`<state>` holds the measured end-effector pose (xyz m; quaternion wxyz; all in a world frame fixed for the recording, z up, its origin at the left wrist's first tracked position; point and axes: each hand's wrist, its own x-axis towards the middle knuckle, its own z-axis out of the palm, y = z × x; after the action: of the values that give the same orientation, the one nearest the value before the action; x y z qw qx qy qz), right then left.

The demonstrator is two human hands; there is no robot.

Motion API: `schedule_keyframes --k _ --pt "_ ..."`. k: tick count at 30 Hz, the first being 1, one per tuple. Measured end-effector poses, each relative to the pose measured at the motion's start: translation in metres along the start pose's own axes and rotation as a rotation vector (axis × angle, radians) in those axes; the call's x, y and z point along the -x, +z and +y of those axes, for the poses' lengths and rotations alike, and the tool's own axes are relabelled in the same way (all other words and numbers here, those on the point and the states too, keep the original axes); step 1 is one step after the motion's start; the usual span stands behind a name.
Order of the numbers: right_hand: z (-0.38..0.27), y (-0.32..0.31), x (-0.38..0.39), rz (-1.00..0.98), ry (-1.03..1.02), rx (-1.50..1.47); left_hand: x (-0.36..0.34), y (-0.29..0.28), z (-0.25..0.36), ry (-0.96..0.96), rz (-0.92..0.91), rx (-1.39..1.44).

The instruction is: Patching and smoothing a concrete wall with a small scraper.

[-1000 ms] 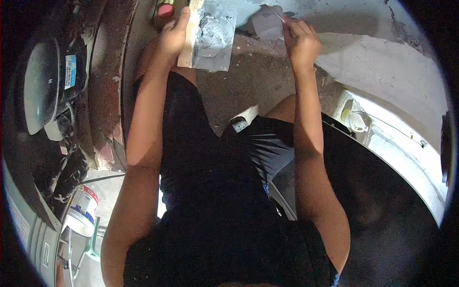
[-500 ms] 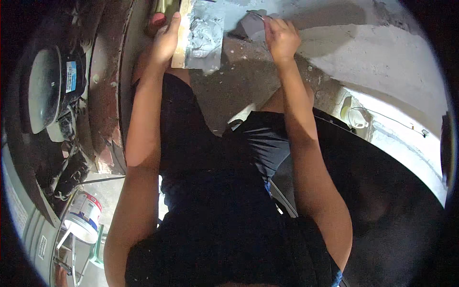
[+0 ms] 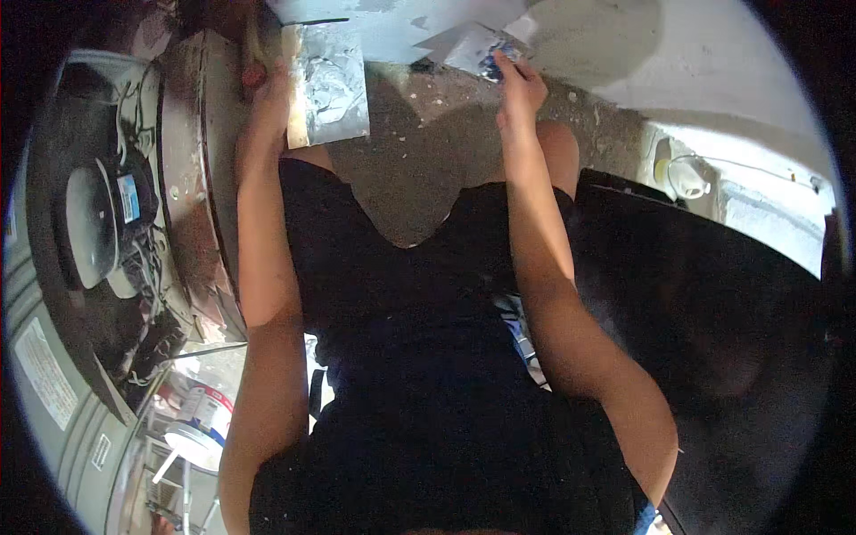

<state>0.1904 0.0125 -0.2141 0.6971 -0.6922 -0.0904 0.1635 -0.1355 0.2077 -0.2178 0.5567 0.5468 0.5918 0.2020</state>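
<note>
My left hand (image 3: 266, 111) grips the light wooden edge of a flat board (image 3: 330, 89) with a thick smear of wet grey paste on it, held upper centre near the bottom of the wall. My right hand (image 3: 522, 94) is closed on a putty knife (image 3: 471, 46), whose blade is against or just in front of the grey wall surface (image 3: 611, 49); whether it touches I cannot tell. A greenish cylindrical object with a red end (image 3: 254, 71) is beside my left hand, partly hidden.
On the left are dark appliance machinery with cables (image 3: 94, 223) and a rusty panel edge (image 3: 183, 205). A white bucket (image 3: 201, 419) lies at lower left. At right are a small pale container (image 3: 687, 178) with a wire and a large black surface (image 3: 713, 339). Dirty floor (image 3: 401, 152) shows between my knees.
The view has shifted, and the board in my left hand now sits further left. My right hand has moved left, and the knife blade is turned differently, showing blue near the fingers.
</note>
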Motion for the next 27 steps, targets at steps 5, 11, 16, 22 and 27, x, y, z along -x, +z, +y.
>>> schedule_keyframes --k 5,11,16,22,27 --pt "0.033 0.006 0.025 -0.242 0.514 -0.254 0.011 0.0 0.011 0.034 -0.027 -0.089" --pt "0.084 0.053 0.035 -0.194 0.833 -0.613 0.033 0.017 0.031 0.175 0.095 -0.148" --pt "0.068 0.083 0.037 -0.13 0.82 -0.687 0.051 0.019 0.046 0.155 0.002 -0.067" --pt "0.056 0.082 0.063 -0.131 0.709 -0.686 0.055 0.012 0.048 0.2 0.104 0.094" --pt "0.079 0.096 0.039 -0.217 0.483 -0.906 0.058 0.012 0.054 0.216 0.058 0.132"
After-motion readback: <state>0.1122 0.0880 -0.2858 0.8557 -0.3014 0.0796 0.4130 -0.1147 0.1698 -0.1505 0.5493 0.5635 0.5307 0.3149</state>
